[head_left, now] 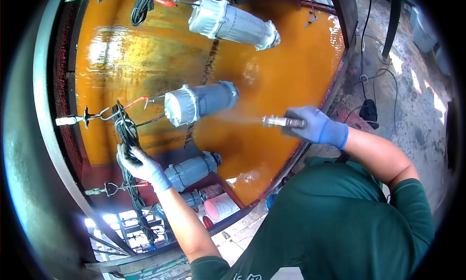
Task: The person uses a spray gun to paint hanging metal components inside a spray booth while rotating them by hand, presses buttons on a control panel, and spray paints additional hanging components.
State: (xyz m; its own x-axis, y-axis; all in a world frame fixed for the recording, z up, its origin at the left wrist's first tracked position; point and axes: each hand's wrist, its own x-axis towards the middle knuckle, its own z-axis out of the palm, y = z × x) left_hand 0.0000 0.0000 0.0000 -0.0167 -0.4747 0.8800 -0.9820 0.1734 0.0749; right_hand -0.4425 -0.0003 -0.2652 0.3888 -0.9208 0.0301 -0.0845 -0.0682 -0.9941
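My right hand [315, 127] grips spray gun [284, 122], center frame; left hand [141, 164] clenches black cable bundle [127, 134], lower left. Grey pump [199, 103] hangs btwn; another pump [233, 24] at top.

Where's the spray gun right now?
In the head view, right of centre: the right hand holds the spray gun, its nozzle aimed left at the middle hanging grey pump, over the orange water.

Both hands wear blue knit gloves: the left hand [141, 167] and the right hand [318, 126]. The forearms are bare. Above them come the short sleeves of a dark green shirt [335, 222].
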